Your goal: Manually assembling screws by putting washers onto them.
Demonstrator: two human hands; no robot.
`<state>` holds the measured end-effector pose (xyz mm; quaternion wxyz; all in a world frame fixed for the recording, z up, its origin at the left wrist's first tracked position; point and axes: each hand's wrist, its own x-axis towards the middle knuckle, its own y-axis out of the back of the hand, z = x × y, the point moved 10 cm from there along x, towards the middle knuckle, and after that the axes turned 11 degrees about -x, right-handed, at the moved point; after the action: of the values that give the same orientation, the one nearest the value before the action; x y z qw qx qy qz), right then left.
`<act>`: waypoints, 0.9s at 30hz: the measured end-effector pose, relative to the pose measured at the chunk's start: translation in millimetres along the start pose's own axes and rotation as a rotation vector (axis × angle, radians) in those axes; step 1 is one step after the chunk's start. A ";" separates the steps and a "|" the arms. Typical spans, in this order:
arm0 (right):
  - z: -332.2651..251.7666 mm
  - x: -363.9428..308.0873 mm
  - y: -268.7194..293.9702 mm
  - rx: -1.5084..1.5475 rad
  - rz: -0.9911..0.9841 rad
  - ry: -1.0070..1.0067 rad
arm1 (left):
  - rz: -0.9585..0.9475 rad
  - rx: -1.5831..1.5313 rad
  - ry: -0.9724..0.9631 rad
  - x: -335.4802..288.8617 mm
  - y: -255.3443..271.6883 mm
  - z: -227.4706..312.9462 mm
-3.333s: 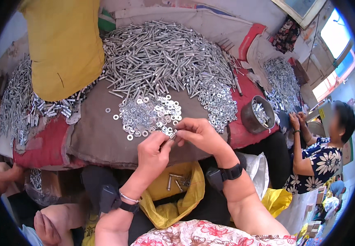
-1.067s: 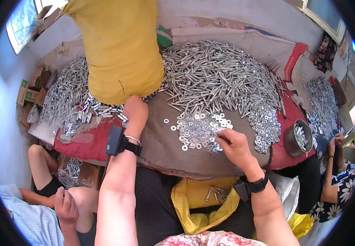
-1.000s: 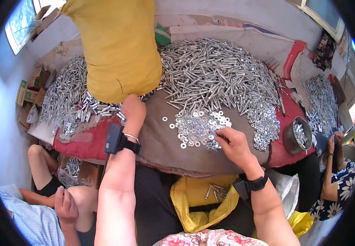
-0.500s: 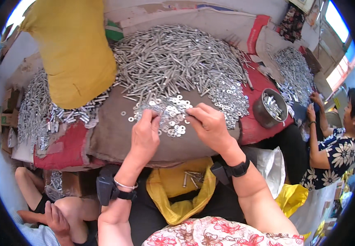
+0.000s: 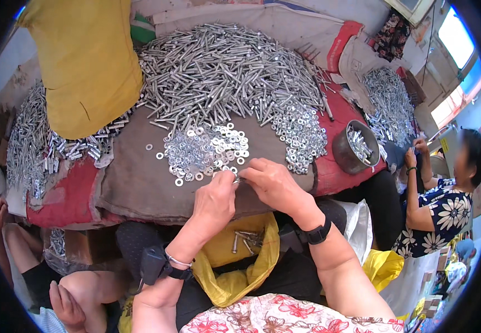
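Observation:
My left hand point(image 5: 215, 201) and my right hand point(image 5: 276, 186) are both closed, fingertips meeting over the near edge of the brown padded surface point(image 5: 140, 191). A small bit of metal shows between their fingers, too small to name. Just beyond them lies a spread of flat washers point(image 5: 188, 152), thin rings on the left and brighter, wider ones on the right. A pile of small nuts point(image 5: 302, 136) sits right of the washers. Behind these rises a large heap of silver bolts point(image 5: 218, 72).
An open yellow sack point(image 5: 207, 280) between my legs holds several bolts point(image 5: 244, 242). A metal pot point(image 5: 340, 155) of metal parts stands at the right. A full yellow sack point(image 5: 85, 61) stands at the left. One person point(image 5: 437, 205) works at the right; another's knee point(image 5: 88, 283) is lower left.
My hands have come together from apart, drawing back from the washers toward the near edge. The whole view has shifted slightly.

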<state>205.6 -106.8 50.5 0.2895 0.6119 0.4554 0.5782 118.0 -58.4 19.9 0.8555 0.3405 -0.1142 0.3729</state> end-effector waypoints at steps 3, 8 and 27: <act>3.1 6.8 -0.8 0.263 0.040 -0.106 | 0.106 -0.699 0.573 -11.7 -3.2 -46.3; 7.1 28.0 0.4 0.645 0.041 -0.153 | 0.296 -1.299 0.652 -15.4 2.2 -48.6; 24.8 15.8 4.0 0.215 0.234 -0.219 | 0.093 -1.017 0.705 -26.9 -14.4 -41.6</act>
<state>229.3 -90.1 56.9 0.2012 0.7471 0.4062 0.4861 107.1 -52.8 -30.3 0.8798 -0.2587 -0.0027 0.3988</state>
